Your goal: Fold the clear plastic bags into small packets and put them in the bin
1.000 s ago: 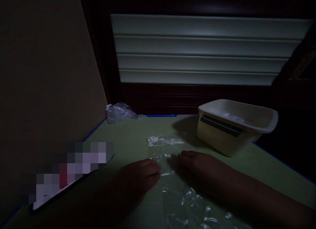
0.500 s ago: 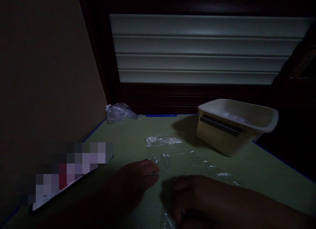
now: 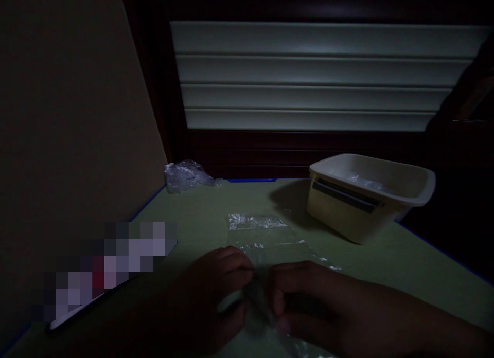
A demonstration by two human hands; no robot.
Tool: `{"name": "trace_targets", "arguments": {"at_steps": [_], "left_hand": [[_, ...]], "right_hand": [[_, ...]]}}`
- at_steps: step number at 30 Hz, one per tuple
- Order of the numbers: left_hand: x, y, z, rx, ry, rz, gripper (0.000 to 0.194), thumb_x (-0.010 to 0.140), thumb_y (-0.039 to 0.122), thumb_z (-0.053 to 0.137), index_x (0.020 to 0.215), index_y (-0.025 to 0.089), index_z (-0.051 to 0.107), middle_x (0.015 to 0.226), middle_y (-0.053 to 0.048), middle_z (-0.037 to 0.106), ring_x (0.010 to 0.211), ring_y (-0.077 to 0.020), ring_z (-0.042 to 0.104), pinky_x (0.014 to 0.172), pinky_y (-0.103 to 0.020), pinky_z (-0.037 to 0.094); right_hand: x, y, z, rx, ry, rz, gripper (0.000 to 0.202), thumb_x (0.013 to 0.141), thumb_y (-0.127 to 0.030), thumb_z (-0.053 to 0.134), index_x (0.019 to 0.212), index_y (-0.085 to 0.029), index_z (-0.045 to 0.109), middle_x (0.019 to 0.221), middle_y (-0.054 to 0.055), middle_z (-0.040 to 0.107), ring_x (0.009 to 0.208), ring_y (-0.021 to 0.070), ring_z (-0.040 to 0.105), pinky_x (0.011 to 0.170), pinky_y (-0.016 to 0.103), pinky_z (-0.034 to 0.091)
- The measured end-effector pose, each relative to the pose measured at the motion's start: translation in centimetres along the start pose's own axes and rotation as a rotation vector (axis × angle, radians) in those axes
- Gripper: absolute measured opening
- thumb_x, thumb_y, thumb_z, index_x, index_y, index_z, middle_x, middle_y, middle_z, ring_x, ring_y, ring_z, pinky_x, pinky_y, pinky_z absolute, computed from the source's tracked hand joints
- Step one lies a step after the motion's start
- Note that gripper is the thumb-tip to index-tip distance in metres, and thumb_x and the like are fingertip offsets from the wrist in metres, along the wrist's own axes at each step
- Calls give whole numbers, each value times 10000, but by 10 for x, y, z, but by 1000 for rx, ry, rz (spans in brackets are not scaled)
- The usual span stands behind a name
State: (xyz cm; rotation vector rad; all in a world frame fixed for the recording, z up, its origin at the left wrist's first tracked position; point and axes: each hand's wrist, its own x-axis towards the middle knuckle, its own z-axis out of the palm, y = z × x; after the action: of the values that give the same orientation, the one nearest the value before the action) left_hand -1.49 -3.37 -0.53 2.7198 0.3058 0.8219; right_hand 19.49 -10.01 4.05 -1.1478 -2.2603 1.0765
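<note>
A thin clear plastic bag lies flat on the green tabletop, its near part running under and between my hands. My right hand pinches the near part of the bag between thumb and fingers. My left hand is curled at the bag's left side, its fingertips on the film; a gap shows between its thumb and fingers. Shadow hides just how the left fingertips grip. Between the two hands the film looks bunched and smeared.
A cream plastic bin with clear film inside stands at the back right. Crumpled clear plastic lies in the back left corner. A flat, pixelated white-edged item lies along the left wall. Dark wood with pale slats rises behind.
My right hand has moved up and turned, its thumb now showing against the fingers with the film. My left hand has shifted slightly right, with its thumb now visible. The bag's near part is gathered inward.
</note>
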Motion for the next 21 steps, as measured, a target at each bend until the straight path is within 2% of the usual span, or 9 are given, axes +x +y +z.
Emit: {"name": "trace_targets", "arguments": {"at_steps": [2, 6, 11, 12, 14, 16, 17, 21], "left_hand": [[0, -1, 0, -23, -11, 7, 265, 730, 84, 544, 984, 158, 549, 968, -70, 571, 917, -196, 512, 821, -339, 442], [5, -3, 0, 7, -129, -55, 121, 782, 89, 545, 838, 184, 595, 878, -22, 578, 845, -170, 511, 761, -299, 423], [5, -7, 3, 13, -77, -32, 107, 796, 79, 517, 769, 163, 578, 813, -15, 573, 763, -148, 504, 697, -269, 402], [5, -7, 3, 9, -71, -37, 95, 799, 89, 525, 774, 163, 579, 810, -14, 574, 756, -148, 504, 693, -270, 400], [4, -8, 3, -4, -61, -55, 80, 806, 108, 539, 788, 167, 590, 801, -13, 581, 751, -152, 507, 693, -277, 399], [4, -8, 3, -26, -62, -71, 75, 815, 117, 547, 810, 168, 601, 800, -15, 591, 759, -155, 513, 698, -282, 398], [4, -9, 2, -38, -58, -63, 76, 823, 120, 543, 817, 167, 603, 796, -15, 593, 757, -154, 514, 697, -281, 396], [3, -13, 3, -53, -38, -18, 98, 859, 176, 524, 780, 159, 579, 756, -9, 578, 719, -146, 506, 668, -272, 389]], "right_hand": [[2, 2, 0, 53, 11, 28, 51, 828, -136, 501, 823, -177, 531, 813, 11, 576, 743, 128, 524, 695, 247, 449], [7, 8, 2, 161, 39, 55, 59, 858, -199, 473, 803, -187, 490, 764, -12, 507, 693, 113, 466, 640, 227, 423], [5, 8, -1, 172, 79, 72, 215, 904, -358, 398, 810, -186, 489, 745, -9, 478, 686, 122, 452, 634, 241, 420], [4, 7, -1, 176, 74, 63, 227, 893, -390, 415, 829, -187, 493, 761, -5, 490, 696, 126, 461, 635, 243, 423], [2, 6, -2, 163, 70, 59, 253, 805, -427, 562, 881, -194, 503, 824, 3, 529, 733, 139, 488, 640, 243, 432], [0, 3, -1, 99, 80, 82, 366, 673, -403, 713, 906, -201, 516, 868, 4, 558, 760, 151, 514, 634, 238, 439], [0, 2, 0, 58, 98, 91, 363, 652, -375, 735, 890, -201, 523, 856, 1, 564, 746, 149, 521, 618, 231, 439], [4, -3, 9, -6, 210, 67, 87, 796, -252, 539, 735, -193, 515, 706, -9, 548, 622, 123, 508, 546, 212, 421]]}}
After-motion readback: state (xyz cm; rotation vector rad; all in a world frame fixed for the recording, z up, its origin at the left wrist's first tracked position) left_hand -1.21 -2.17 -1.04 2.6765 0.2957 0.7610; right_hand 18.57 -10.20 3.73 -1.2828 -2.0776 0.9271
